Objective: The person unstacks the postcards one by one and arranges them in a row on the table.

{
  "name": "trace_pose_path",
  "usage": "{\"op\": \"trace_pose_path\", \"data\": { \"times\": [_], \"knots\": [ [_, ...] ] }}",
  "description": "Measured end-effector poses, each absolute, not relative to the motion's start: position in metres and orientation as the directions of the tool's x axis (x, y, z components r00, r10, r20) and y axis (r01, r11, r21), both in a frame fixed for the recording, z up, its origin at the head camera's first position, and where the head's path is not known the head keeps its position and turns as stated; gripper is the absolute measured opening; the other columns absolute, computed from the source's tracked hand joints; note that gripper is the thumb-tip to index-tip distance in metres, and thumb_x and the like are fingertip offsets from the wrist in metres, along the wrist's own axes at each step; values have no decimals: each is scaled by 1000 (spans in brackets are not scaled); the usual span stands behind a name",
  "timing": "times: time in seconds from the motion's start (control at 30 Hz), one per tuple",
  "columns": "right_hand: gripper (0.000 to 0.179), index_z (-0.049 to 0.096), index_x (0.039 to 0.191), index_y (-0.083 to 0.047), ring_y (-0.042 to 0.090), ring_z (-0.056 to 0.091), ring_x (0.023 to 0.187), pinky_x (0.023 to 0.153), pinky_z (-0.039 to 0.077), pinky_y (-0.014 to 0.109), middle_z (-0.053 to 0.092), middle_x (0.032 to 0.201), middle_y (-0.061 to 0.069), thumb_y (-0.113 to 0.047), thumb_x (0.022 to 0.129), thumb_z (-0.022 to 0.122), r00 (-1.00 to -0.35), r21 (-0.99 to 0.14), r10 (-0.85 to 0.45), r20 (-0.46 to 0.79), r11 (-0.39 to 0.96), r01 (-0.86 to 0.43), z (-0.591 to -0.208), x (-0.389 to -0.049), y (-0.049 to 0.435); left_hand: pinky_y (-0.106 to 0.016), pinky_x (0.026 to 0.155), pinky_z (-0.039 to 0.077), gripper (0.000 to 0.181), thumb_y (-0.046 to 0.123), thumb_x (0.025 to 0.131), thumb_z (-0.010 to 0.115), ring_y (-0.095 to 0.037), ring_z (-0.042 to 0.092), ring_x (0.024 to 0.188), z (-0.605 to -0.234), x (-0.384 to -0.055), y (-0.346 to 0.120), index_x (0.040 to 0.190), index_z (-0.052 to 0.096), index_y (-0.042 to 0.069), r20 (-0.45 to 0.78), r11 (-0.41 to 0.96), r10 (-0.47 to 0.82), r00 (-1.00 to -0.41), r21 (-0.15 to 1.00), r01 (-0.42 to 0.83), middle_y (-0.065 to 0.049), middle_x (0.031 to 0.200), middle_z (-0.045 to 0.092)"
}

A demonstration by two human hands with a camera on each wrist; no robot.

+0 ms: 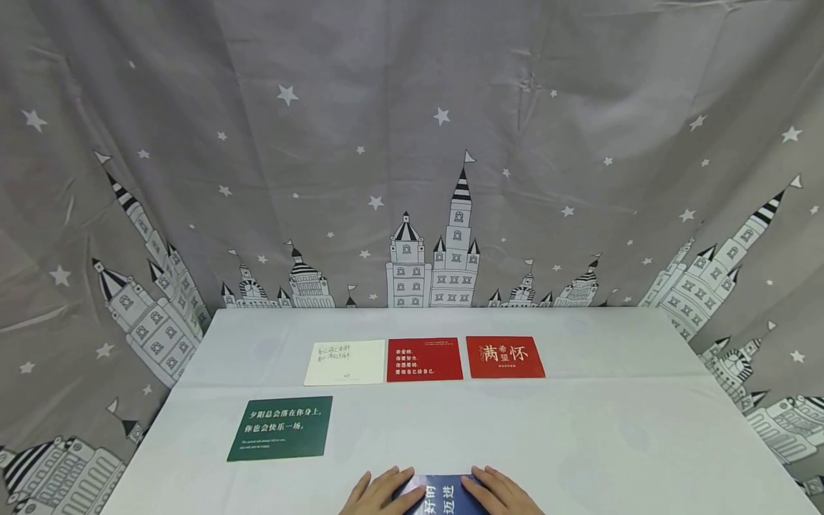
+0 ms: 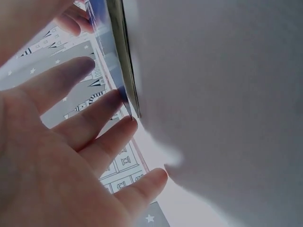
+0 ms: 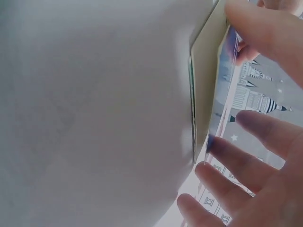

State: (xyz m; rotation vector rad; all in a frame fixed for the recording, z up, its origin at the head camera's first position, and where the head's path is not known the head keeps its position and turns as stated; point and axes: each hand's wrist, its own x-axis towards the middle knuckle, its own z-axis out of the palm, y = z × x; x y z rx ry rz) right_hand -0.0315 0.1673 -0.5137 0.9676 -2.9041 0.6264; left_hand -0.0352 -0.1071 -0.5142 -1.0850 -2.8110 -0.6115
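One white table (image 1: 463, 429); castle-print curtain (image 1: 412, 154), twelve o'clock; six, your left hand (image 1: 383, 495), right hand (image 1: 503, 493), fingers extended, touch blue card (image 1: 443, 498).

Head view: even, diffuse illumination; large lettering on the green card (image 1: 281, 438) legible. Wrist views: soft, hazy focus; table (image 2: 227, 85) shaded grey, near-white glare beside the fingertips (image 2: 155, 182).

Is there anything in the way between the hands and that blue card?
No, nothing I can see. The left hand and the right hand both touch the blue card, one at each side.
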Motion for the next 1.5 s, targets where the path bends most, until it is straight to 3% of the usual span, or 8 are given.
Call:
{"op": "trace_pose_path", "data": {
  "times": [0.3, 0.53, 1.03, 1.5],
  "knots": [
    [73, 43, 144, -22, 31, 49, 123, 87, 51, 48, 47, 139, 6, -64, 86, 55, -798, -421, -595, 100, 701, -576, -503, -35, 169, -65, 85, 44, 69, 71, 84, 39, -25, 50, 122, -506, -39, -112, 139, 50, 31, 170, 660, 642, -748, 374, 652, 2, 138, 48],
    [73, 47, 141, -17, 28, 47, 124, 87, 52, 44, 46, 140, 6, -64, 86, 54, -781, -419, -618, 90, 688, -593, -500, -38, 168, -67, 86, 42, 72, 72, 81, 42, -27, 48, 124, -501, -43, -114, 140, 49, 31, 134, 652, 645, -752, 416, 634, 1, 141, 46],
    [78, 44, 143, -15, 27, 45, 125, 86, 53, 39, 42, 141, 7, -68, 85, 49, -746, -419, -661, 80, 657, -627, -495, -45, 164, -63, 89, 43, 77, 73, 81, 43, -27, 46, 124, -496, -48, -123, 143, 45, 29, 134, 628, 682, -719, 397, 669, -2, 143, 42],
    [90, 44, 144, -17, 26, 44, 124, 83, 54, 38, 41, 143, 4, -73, 74, 54, -777, -442, -629, 0, 697, -564, -486, -55, 152, -65, 95, 36, 81, 73, 80, 47, -29, 40, 128, -487, -55, -133, 144, 44, 24, 57, 637, 676, -735, 456, 622, -4, 143, 40]
  ]
}}
